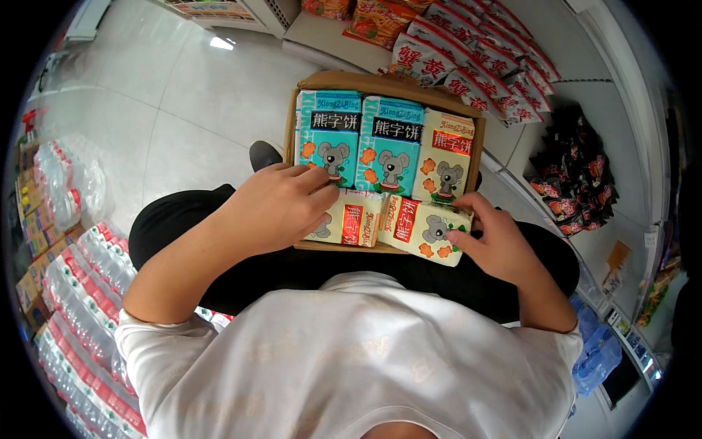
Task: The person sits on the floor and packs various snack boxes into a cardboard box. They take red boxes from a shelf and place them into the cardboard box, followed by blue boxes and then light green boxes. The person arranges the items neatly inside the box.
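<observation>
A cardboard box (477, 156) sits before me between my knees, filled with biscuit packets printed with a cartoon koala. Two teal packets (327, 118) and an upright cream packet (442, 174) stand along its far side. Nearer me, a cream packet (359, 218) lies sideways, its left end partly hidden by my left hand (285, 208). That hand's fingers curl over the packet and the lower edge of the left teal one; their grip is hidden. My right hand (488, 236) pinches the right end of another sideways cream packet (414, 225), which sits askew over the box's near edge.
White-and-red snack bags (460, 63) and orange noodle-like packets (384, 24) fill a low shelf beyond the box. Black snack packets (576, 170) are piled to the right. Shrink-wrapped plastic bottles (90, 307) stand at left. A blue plastic bag (595, 351) hangs at lower right.
</observation>
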`<state>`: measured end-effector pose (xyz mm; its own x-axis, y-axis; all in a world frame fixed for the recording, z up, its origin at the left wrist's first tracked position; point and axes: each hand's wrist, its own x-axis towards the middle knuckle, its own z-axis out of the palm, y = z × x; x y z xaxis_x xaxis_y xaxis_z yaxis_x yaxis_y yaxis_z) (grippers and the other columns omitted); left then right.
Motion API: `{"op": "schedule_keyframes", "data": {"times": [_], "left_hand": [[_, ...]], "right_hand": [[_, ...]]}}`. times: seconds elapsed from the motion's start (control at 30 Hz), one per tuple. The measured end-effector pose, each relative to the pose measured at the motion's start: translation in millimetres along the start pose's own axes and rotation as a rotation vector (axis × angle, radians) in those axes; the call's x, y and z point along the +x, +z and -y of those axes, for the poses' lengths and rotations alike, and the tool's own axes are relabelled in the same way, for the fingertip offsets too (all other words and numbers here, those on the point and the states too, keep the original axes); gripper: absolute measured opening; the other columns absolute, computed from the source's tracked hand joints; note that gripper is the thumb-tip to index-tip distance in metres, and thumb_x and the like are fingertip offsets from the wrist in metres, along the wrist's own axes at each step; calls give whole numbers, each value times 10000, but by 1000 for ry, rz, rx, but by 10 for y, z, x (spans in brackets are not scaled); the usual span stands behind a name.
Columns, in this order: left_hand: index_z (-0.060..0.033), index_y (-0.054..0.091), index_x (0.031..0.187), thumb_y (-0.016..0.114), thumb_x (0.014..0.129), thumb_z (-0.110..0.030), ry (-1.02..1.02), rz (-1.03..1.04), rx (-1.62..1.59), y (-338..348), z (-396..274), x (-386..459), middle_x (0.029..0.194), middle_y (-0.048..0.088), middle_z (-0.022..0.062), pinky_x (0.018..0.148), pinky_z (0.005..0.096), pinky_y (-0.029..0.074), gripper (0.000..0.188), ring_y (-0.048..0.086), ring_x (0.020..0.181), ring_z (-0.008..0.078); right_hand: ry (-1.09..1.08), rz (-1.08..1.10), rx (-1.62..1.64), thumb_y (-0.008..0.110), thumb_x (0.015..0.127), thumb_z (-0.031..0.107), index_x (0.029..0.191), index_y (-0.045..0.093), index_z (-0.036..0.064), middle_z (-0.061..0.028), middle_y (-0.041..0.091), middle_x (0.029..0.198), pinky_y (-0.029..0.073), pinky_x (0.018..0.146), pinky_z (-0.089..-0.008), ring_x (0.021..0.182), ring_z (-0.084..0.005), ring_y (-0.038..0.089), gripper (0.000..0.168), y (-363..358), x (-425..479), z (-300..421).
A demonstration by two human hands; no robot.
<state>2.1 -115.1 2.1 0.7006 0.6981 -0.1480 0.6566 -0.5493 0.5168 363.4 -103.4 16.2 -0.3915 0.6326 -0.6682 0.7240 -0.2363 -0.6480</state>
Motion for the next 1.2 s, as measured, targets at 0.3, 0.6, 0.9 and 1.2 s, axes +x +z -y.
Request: {"op": "schedule_keyframes", "data": {"times": [0.3,0.6,0.9,1.2], "left_hand": [[-66,642,944,748,862,-217,-27,72,51,-99,-25,-14,960,632,87,773,426,559,203,671,875,297],[-28,636,928,692,918,-234,-233,214,44,-54,14,-93,964,656,141,729,473,568,214,695,829,368],[-8,709,868,713,896,-218,-354,438,105,-170,-55,-41,903,720,187,766,485,568,212,707,851,378],[-14,706,884,755,874,-258,-263,349,111,-142,-12,-118,874,722,155,739,446,579,249,713,846,368]], "right_hand": [[63,-55,-15,738,916,73,1025,486,12,-140,664,802,522,564,-312,710,-168,714,281,-95,72,-70],[-8,8,36,667,931,-29,1140,522,-3,-85,638,886,571,678,-294,775,-143,696,256,-32,98,-115],[-40,-15,190,710,914,104,1075,584,24,-124,646,779,516,654,-376,758,-202,686,219,64,132,-243],[-138,-68,-199,729,873,54,901,587,-7,-177,659,763,505,652,-414,725,-345,670,157,18,152,-23]]}}
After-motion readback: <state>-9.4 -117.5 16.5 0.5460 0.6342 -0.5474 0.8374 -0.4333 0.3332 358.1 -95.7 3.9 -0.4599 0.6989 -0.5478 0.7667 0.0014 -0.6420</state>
